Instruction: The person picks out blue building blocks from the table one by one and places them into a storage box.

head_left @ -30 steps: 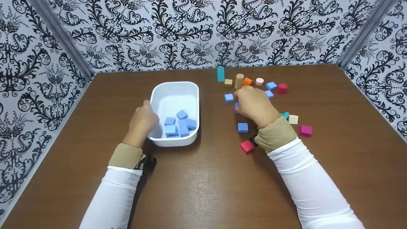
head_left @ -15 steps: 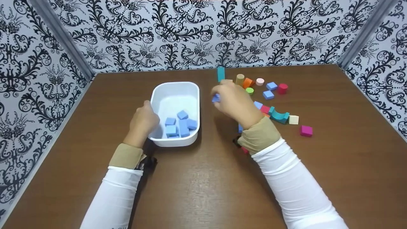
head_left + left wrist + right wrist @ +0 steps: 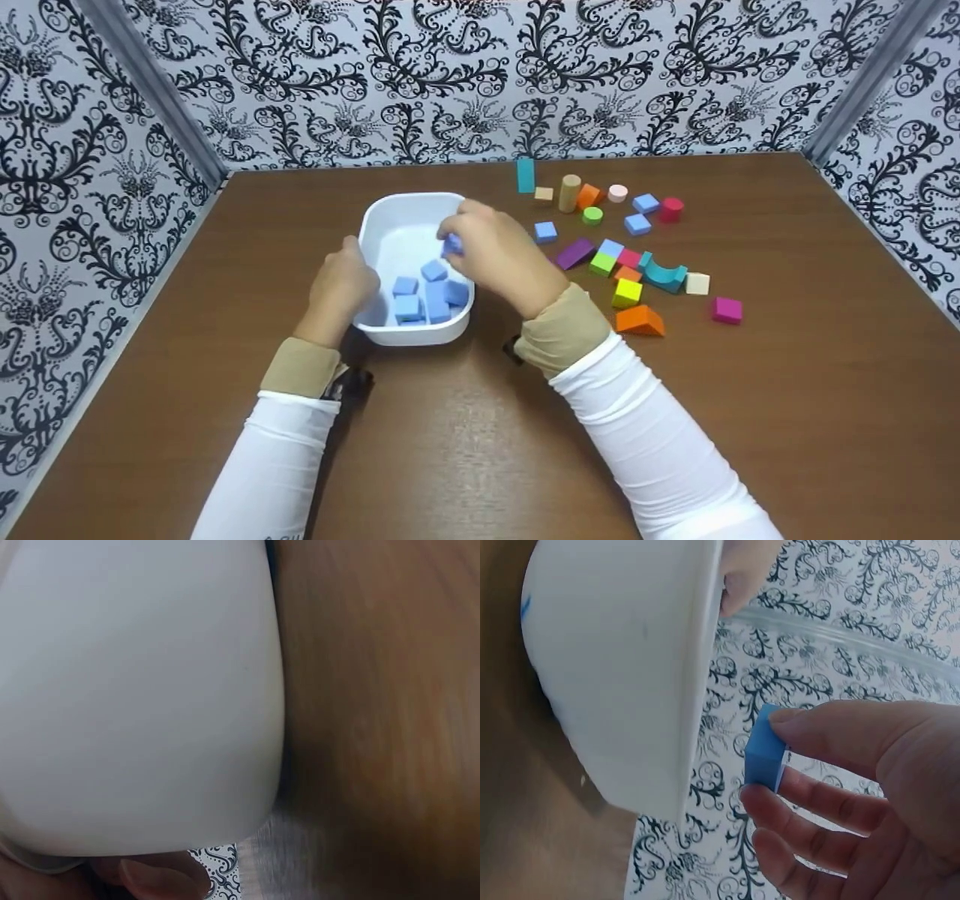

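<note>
My left hand grips the left rim of a white plastic bin. Several blue blocks lie in the near half of this bin. Above its right side, my right hand pinches a blue block between thumb and fingers. The right wrist view shows that block held clear of the bin wall. In the left wrist view the bin's outer wall fills the left, with my fingers partly hidden at the bottom.
Right of the bin, several loose blocks are spread on the brown table, among them a purple block, a teal arch, an orange wedge and a wooden cylinder. A patterned wall stands behind.
My right hand has lifted away from the loose blocks and carried the blue block left to above the bin. My left hand and the bin have stayed in place.
</note>
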